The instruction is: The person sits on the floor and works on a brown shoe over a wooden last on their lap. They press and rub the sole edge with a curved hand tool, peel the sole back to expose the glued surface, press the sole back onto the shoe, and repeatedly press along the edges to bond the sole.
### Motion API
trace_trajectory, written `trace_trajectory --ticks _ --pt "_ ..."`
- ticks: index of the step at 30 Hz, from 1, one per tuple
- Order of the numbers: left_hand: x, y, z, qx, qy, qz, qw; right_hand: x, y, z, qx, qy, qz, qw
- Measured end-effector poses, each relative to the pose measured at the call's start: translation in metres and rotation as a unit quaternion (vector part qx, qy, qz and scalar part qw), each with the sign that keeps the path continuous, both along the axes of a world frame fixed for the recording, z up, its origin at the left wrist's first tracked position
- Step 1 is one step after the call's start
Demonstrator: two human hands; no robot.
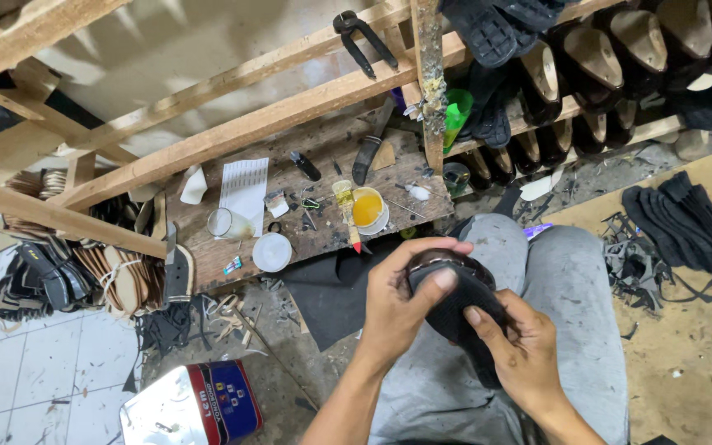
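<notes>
Over my lap in grey trousers I hold a black shoe sole (461,301) with a dark brown rim at its far end. My left hand (397,301) wraps round that far end, thumb pressed on the ribbed black underside. My right hand (521,350) grips the sole's near part from the right, thumb flat on the black surface. Both hands touch the sole at once.
A low wooden bench (290,177) ahead carries a cup of yellow glue (368,208) with a brush, a glass, a white lid, paper and small tools. Black shoes on lasts (595,66) fill a wooden rack. A metal tin (195,405) lies on the floor; black cut pieces (686,222) lie at right.
</notes>
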State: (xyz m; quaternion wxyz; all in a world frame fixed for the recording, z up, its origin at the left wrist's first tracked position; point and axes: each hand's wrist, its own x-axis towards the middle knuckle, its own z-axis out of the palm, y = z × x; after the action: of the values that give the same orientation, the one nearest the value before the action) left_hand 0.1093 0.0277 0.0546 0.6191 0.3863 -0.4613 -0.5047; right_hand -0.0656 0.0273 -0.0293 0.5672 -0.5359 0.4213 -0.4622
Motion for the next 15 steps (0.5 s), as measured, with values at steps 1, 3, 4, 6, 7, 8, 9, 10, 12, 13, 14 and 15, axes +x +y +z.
trace_trajectory --ticks 1,3,4,6,7,8,9,10,12,13,14,15 --pt "0.001 0.000 -0.001 0.006 -0.008 0.005 1.000 0.001 0.000 0.002 -0.005 0.034 -0.012 0.999" --pt "0.003 0.001 -0.002 0.020 -0.025 0.017 0.999 0.004 -0.001 0.007 -0.013 0.057 -0.015 0.998" --pt "0.003 0.001 -0.003 0.022 -0.013 0.027 0.999 0.005 -0.001 0.010 -0.019 0.046 -0.008 0.999" --pt "0.002 0.001 -0.007 0.029 0.012 0.048 0.998 0.007 0.000 0.017 -0.025 0.048 -0.001 0.999" --pt "0.002 -0.001 -0.010 0.014 -0.001 0.053 0.999 0.008 -0.001 0.021 -0.029 0.059 -0.002 0.998" --pt "0.002 -0.003 -0.012 -0.003 -0.014 0.058 0.998 0.009 -0.002 0.025 -0.035 0.071 -0.002 0.997" --pt "0.004 -0.004 -0.014 -0.020 -0.027 0.064 0.997 0.009 -0.003 0.029 -0.033 0.082 -0.008 0.996" --pt "0.005 -0.006 -0.017 -0.015 -0.017 0.065 0.998 0.010 -0.005 0.032 -0.029 0.094 -0.011 0.995" --pt "0.008 -0.010 -0.022 -0.005 0.003 0.066 0.998 0.011 -0.008 0.037 -0.023 0.104 -0.007 0.994" --pt "0.010 -0.012 -0.024 -0.001 0.003 0.071 0.997 0.011 -0.010 0.038 -0.023 0.101 0.000 0.995" --pt "0.012 -0.015 -0.027 0.002 0.003 0.077 0.997 0.011 -0.012 0.038 -0.024 0.099 0.007 0.995" --pt "0.015 -0.018 -0.029 0.006 0.002 0.082 0.997 0.011 -0.013 0.037 0.001 0.096 0.010 0.995"
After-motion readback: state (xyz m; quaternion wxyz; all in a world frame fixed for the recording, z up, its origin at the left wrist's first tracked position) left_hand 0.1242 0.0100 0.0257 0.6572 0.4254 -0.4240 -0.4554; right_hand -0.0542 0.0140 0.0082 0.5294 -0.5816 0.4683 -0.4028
